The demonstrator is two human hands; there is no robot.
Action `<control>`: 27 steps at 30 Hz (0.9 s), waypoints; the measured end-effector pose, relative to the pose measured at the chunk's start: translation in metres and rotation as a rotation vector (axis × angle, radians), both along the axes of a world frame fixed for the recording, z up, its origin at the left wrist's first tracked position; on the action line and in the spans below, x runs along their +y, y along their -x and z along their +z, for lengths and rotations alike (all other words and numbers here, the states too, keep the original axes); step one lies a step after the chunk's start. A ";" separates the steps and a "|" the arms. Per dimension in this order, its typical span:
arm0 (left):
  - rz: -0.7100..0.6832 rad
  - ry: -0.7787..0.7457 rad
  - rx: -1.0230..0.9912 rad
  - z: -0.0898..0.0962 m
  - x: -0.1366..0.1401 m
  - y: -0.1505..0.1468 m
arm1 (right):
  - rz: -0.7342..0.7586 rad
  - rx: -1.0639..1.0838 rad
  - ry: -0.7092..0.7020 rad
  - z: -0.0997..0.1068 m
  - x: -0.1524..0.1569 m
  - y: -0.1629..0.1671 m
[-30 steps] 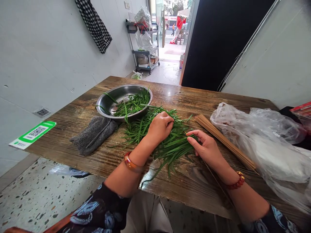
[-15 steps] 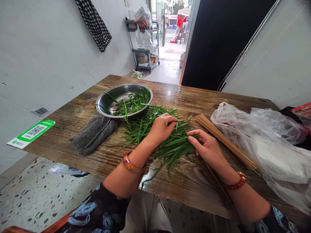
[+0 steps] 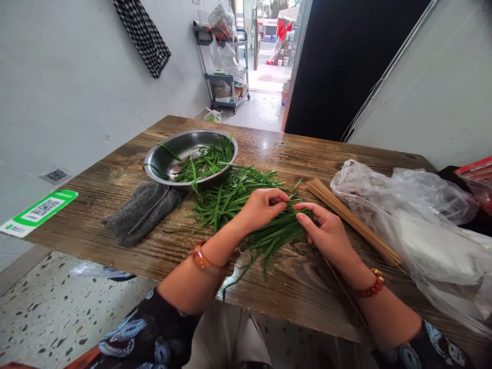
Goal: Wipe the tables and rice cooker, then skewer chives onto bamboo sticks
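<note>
My right hand (image 3: 328, 230) is closed around a thin bamboo skewer (image 3: 341, 283); its tip pokes out past the thumb and index finger, and its shaft runs back under my wrist. Close to that tip, my left hand (image 3: 265, 209) is closed in a pinch, apparently on the end of a chive leaf, though the fingertips mostly hide it. Long green chives (image 3: 221, 202) lie in a loose heap beneath both hands. More chives (image 3: 205, 163) rest in a steel bowl (image 3: 154, 173) behind the heap. Beside my right hand lies a bundle of bamboo skewers (image 3: 351, 220).
Clear plastic bags (image 3: 418, 241) cover the right side of the wooden table (image 3: 126, 164). A dark grey mesh cloth (image 3: 140, 212) lies left of the heap, and a green QR-code card (image 3: 40, 211) sits at the left edge. A wheeled cart (image 3: 223, 66) stands by the doorway.
My left hand has moved right and slightly down, bringing its pinched fingers up to the skewer tip. My right hand stays almost still. The whole view has shifted slightly.
</note>
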State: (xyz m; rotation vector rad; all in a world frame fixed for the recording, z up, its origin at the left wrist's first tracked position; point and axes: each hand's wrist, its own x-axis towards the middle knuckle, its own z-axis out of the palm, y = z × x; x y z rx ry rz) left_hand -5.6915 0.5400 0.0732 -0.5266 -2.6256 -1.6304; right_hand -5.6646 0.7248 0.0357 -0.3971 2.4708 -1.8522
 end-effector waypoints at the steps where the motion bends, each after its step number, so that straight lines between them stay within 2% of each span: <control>1: -0.003 -0.003 -0.004 0.000 0.000 0.000 | -0.005 0.003 -0.002 0.000 0.000 0.000; 22: -0.011 -0.016 -0.048 0.004 0.001 -0.003 | -0.015 0.025 -0.025 -0.003 0.001 0.001; 27: -0.004 0.021 -0.003 0.003 0.002 -0.003 | -0.020 -0.018 0.035 -0.003 0.000 0.001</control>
